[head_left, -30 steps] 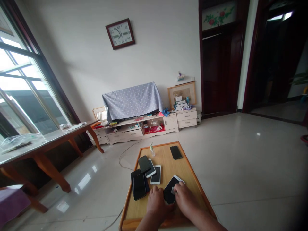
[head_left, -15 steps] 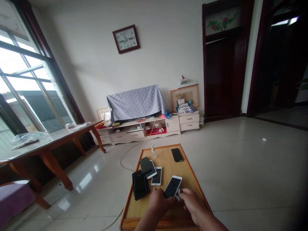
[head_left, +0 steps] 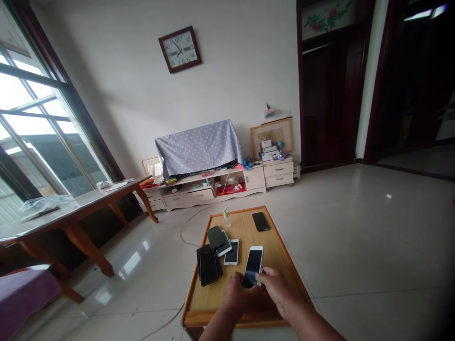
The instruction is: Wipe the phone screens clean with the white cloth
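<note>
In my left hand (head_left: 236, 292) is the lower end of a white smartphone (head_left: 254, 259) with a dark screen, tilted up over the small wooden table (head_left: 275, 251). My right hand (head_left: 276, 287) is closed at the phone's lower right edge, its fingertips reaching onto the screen. A small crumpled whitish cloth (head_left: 259, 284) shows between those fingers, mostly hidden. Left of the phone lie a white phone (head_left: 232, 252), a dark phone (head_left: 215, 237) overlapping another white phone (head_left: 224, 246), and a black phone (head_left: 209, 269) on top of others.
Near the table's far edge stands a small clear pump bottle (head_left: 227, 219). At the far right corner lies a black phone (head_left: 261, 221). Beyond, a white cabinet (head_left: 255, 180) lines the wall. A larger table (head_left: 74, 208) is on the left, and a cable (head_left: 182, 232) runs along the floor.
The phone in my left hand has turned more upright. My right hand has shifted slightly up along its right edge, and the cloth shows less. The view has tilted down a little.
</note>
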A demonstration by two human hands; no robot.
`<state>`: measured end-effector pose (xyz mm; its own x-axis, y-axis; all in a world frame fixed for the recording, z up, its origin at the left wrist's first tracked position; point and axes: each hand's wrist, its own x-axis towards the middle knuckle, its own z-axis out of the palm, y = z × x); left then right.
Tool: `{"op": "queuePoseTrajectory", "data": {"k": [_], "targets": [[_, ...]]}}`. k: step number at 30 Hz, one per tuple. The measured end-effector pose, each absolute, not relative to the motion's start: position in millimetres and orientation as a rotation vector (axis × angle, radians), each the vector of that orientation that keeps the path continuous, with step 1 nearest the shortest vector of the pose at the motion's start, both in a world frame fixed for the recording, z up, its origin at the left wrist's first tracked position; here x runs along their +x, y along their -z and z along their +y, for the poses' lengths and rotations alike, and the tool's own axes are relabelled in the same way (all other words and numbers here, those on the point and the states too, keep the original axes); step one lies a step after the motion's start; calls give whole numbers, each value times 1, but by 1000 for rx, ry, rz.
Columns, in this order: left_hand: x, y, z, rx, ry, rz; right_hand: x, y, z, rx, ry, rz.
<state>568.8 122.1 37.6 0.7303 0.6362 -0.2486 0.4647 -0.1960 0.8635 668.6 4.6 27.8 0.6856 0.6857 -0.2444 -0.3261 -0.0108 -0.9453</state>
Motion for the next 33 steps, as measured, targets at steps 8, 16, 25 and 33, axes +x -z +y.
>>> {"op": "queuePoseTrajectory", "data": {"k": [8, 16, 25, 33], "targets": [[561, -36, 117, 1602, -284, 662, 653, -55, -12, -1238, -880, -491], [537, -57, 98, 1585, -257, 507, 671, -70, -15, -1319, -698, -478], [526, -64, 98, 1801, -272, 510, 662, -71, -21, -1296, -748, -509], [514, -57, 112, 2202, -333, 576, 670, -86, -29, -1158, -749, -414]]}}
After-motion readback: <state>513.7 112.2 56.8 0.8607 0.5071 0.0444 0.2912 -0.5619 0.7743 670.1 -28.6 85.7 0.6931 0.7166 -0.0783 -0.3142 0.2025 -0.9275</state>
